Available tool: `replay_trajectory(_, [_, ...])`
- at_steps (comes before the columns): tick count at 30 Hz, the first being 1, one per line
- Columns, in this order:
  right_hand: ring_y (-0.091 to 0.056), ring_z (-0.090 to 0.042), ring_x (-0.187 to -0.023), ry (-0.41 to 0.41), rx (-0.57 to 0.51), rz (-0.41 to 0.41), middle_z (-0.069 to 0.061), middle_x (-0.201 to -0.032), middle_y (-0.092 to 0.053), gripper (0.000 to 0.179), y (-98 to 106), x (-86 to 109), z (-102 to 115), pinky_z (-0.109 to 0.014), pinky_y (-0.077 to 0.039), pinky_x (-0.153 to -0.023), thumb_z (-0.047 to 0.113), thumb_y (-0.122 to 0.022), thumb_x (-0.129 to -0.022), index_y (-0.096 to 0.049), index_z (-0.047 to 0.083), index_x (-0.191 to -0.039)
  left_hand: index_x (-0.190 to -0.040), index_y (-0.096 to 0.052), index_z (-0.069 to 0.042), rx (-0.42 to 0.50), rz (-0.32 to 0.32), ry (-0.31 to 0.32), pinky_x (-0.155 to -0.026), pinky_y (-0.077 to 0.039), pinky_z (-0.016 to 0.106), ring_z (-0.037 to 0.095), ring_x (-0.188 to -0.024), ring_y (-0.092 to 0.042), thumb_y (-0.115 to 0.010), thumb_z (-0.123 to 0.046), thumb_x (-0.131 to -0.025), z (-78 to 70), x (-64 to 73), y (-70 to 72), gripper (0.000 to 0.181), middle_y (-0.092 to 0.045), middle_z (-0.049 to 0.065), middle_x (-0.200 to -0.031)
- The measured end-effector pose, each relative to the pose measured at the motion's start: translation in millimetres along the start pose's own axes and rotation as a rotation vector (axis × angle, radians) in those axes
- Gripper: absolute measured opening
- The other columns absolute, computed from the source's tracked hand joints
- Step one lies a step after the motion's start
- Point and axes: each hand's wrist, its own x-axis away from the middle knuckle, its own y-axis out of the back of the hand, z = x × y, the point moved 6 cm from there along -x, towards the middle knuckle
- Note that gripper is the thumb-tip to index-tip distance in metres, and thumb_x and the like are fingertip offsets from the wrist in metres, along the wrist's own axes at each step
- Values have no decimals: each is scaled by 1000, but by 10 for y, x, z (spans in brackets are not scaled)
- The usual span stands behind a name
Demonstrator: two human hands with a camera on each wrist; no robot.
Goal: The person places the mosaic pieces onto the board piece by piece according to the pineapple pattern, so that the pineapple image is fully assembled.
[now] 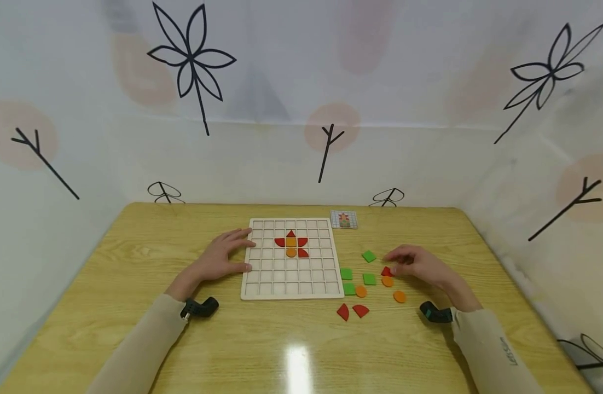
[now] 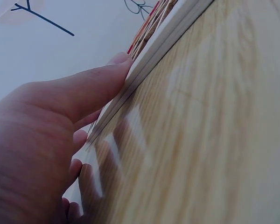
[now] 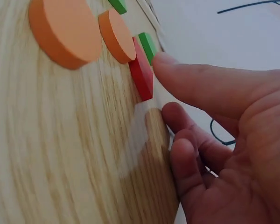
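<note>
A white grid board (image 1: 272, 278) lies on the table with red and orange pieces set in its upper middle cells. My left hand (image 1: 219, 260) rests at the board's left edge, fingertips over the rim and thumb (image 2: 100, 86) against its side. To the right of the board, my right hand (image 1: 422, 266) reaches over loose pieces. Its thumb (image 3: 196, 84) is right at a red piece (image 3: 142, 74), while the fingers are bent loosely and stand apart from it. An orange disc (image 1: 387, 281) sits just in front of that red piece.
Several green squares (image 1: 369, 279) and orange discs (image 1: 399, 296) lie right of the board. Two red quarter-circles (image 1: 360, 311) lie nearer the front. A small picture card (image 1: 343, 219) is behind the board's right corner. Patterned cloth (image 1: 282, 164) rises behind the table.
</note>
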Motion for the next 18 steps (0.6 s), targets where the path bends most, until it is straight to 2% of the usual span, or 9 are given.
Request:
replay_trajectory(3, [-51,-15,-81,23,9,35,-11,-108,-63,24,-29,-4,56,-26,-44,-68,11,-75,-90,-72,4,-112,-135,-62,-14,3,0,4,-113,-16,65,39,-146,-24,-73,-44,-88,0,17,-9,57,-34,11,-159])
replay_trajectory(9, [-50,-16,-84,-7,2,48,-13,-109,-61,22,-51,1,114,-25,-44,-70,10,-74,-91,-72,1,-111,-136,-61,-14,5,-7,1,-113,-16,65,39,-146,-24,-73,-43,-88,0,22,-12,57,-34,11,-159])
replay_trajectory(18, [-49,-20,-81,-80,-1,-13,-10,-95,-59,15,-41,-15,37,-25,-43,-68,8,-70,-93,-62,1,-103,-135,-62,-13,0,-11,-11,-114,-16,64,38,-146,-25,-74,-42,-87,0,-2,-9,57,-35,11,-159])
